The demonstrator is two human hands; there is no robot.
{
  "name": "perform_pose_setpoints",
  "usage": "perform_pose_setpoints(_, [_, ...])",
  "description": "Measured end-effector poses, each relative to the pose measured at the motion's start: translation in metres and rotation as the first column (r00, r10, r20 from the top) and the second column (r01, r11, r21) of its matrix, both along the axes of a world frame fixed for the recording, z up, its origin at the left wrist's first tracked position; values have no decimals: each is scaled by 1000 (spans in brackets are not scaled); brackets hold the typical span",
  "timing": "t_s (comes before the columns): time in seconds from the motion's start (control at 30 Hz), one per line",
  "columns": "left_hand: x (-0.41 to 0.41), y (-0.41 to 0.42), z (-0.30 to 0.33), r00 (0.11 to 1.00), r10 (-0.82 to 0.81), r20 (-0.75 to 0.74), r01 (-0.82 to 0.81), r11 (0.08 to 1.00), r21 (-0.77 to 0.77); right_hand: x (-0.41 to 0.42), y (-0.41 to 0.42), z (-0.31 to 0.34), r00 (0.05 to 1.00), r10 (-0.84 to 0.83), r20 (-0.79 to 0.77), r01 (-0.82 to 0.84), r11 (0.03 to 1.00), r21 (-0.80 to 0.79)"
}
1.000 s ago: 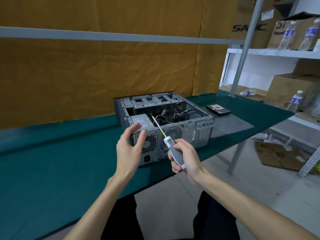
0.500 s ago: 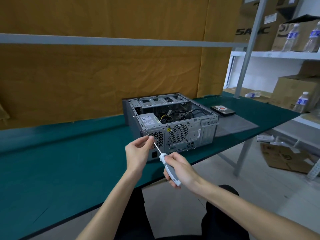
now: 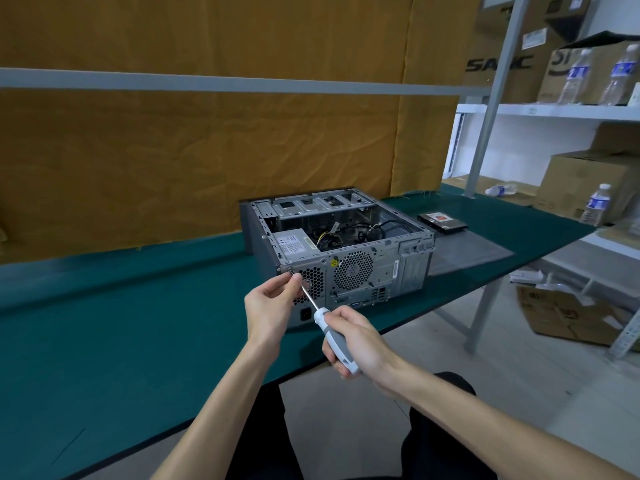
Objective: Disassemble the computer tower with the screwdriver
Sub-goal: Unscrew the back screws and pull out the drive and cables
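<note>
While right hand (image 3: 360, 344) grips screwdriver (image 3: 334, 336), left hand (image 3: 272, 304) fingertips pinch shaft at computer tower (image 3: 346, 251) rear panel, near bench (image 3: 138, 323) front edge.

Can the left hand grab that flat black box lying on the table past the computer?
Probably not right now. The left hand is busy pinching the screwdriver shaft, and the computer sits between it and the black box, which lies at the computer's far right.

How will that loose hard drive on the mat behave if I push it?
The hard drive lies flat and low on the green mat, so it would probably slide, not tip or roll. It looks rigid, likely dense for its size, and probably shock-sensitive.
</note>
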State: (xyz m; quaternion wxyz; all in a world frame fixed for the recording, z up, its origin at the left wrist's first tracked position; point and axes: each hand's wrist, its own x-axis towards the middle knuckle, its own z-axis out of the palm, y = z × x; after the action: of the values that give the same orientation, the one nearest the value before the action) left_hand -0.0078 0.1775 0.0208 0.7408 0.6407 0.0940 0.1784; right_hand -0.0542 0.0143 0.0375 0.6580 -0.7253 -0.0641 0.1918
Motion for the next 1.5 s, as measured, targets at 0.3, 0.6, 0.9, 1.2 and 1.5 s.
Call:
perform_pose_setpoints(0.3, [3, 1, 10, 998, 25, -62, -25, 1000, -8, -5, 11, 4, 939, 61, -337, 65, 935, 349])
perform_pose_setpoints(0.6, [0, -3, 26, 985, -22, -173, -3, 990, -138, -8, 21, 25, 919, 96, -382, 89, 895, 437])
perform_pose_setpoints(0.9, [-7, -1, 54, 944, -216, -251, 109, 918, -382, -9, 31, 58, 987, 2, -158, -3, 1000, -3])
perform_pose_setpoints(1.2, [-5, -8, 53, 962, -130, -241, 40, 938, -345, -5, 34, 60, 979, 88, 181, 21, 849, -529])
perform_pose_setpoints(1.5, [-1, -10, 57, 961, -190, -202, 72, 874, -480, -5, 44, 66, 864, 327, 383, 175, 519, -837])
